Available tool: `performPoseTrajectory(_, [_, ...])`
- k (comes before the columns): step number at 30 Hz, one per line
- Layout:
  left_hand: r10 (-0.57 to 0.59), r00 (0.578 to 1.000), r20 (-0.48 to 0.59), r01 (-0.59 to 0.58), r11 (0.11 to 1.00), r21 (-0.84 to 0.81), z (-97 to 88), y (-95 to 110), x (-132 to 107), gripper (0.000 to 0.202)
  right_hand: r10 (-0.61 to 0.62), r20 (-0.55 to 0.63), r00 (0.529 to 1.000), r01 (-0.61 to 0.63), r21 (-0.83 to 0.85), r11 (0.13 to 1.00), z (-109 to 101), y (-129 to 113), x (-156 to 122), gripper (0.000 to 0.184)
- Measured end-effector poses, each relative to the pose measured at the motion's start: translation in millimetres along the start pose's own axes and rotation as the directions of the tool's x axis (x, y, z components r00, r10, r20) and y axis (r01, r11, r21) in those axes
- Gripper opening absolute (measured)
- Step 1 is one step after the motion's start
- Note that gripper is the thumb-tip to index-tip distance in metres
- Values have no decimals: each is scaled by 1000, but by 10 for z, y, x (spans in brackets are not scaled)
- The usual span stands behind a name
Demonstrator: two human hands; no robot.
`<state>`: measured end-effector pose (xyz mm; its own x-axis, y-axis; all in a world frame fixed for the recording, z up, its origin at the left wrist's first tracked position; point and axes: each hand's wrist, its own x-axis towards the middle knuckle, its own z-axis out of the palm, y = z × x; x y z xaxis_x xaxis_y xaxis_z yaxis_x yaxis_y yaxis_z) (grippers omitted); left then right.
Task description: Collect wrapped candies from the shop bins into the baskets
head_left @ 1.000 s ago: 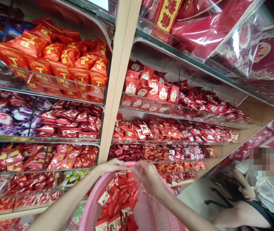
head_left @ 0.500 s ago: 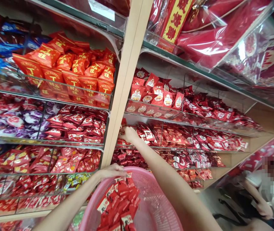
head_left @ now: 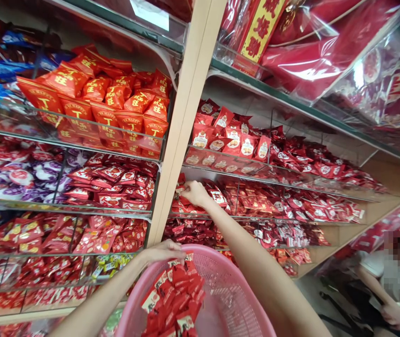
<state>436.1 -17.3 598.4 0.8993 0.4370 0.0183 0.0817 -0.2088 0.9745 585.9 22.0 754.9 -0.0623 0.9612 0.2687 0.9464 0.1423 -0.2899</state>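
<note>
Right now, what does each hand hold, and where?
Left hand holds the pink basket by its rim. Right hand rests on shelved red packets; its grip cannot be told.

Pink basket (head_left: pixel 231 299) cut off below, right hand (head_left: pixel 194 193) fingertips seemingly under packets (head_left: pixel 218 195)

A basket (head_left: pixel 231 299) is held before the shelves, with packets (head_left: pixel 177 292) heaped in its left part. The left grip (head_left: pixel 160 252) is set on its far rim. Right of the upright post (head_left: pixel 182 131), the right grip (head_left: pixel 194 193) is laid among shelf packets (head_left: pixel 217 194) at a middle shelf's left end.
</note>
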Motion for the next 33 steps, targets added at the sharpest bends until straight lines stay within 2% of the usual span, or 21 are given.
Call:
performPoseTrajectory(2, [-4, 1000, 1, 4, 1000, 0, 1, 8, -5, 36, 5, -36, 999, -1, 106, 994, -107, 16, -35, 17])
performPoseTrajectory(4, [-8, 1000, -1, 8, 1000, -6, 2, 1, -1, 37, 16, -69, 997, 6, 315, 949, -220, 29, -142, 17])
performPoseTrajectory(6, [-13, 1000, -7, 13, 1000, -13, 2, -12, 10, 37, 34, -71, 997, 14, 578, 816, -313, 33, -337, 18])
performPoseTrajectory(9, [-29, 1000, 0, 29, 999, -17, 0, -25, 27, 37, 52, 18, 998, -43, 849, 527, -356, 38, -761, 21])
performPoseTrajectory(12, [-35, 999, 16, 36, 999, -28, 2, -33, 37, 37, 52, 162, 985, -170, 919, 356, -242, 75, -1218, 23])
performPoseTrajectory(15, [-33, 999, 22, 35, 995, -90, 9, -53, 46, 37, 65, 295, 953, -302, 915, 269, -3, 140, -1588, 25])
performPoseTrajectory(19, [-52, 998, 18, 53, 994, -91, 10, -81, 60, 34, 52, 429, 902, -431, 886, 170, 305, 205, -1899, 25])
performPoseTrajectory(22, [-68, 998, 9, 68, 997, -40, 4, -74, 62, 33, 26, 497, 867, -495, 854, 163, 435, 219, -2051, 24])
performPoseTrajectory(27, [-69, 997, 32, 69, 998, 7, -8, -17, 46, 34, -19, 583, 812, -555, 782, 283, 619, 159, -2290, 27])
performPoseTrajectory(33, [-74, 997, 25, 73, 996, 45, -12, 12, 34, 36, 73, 606, 792, -581, 713, 392, 948, -133, -2531, 22])
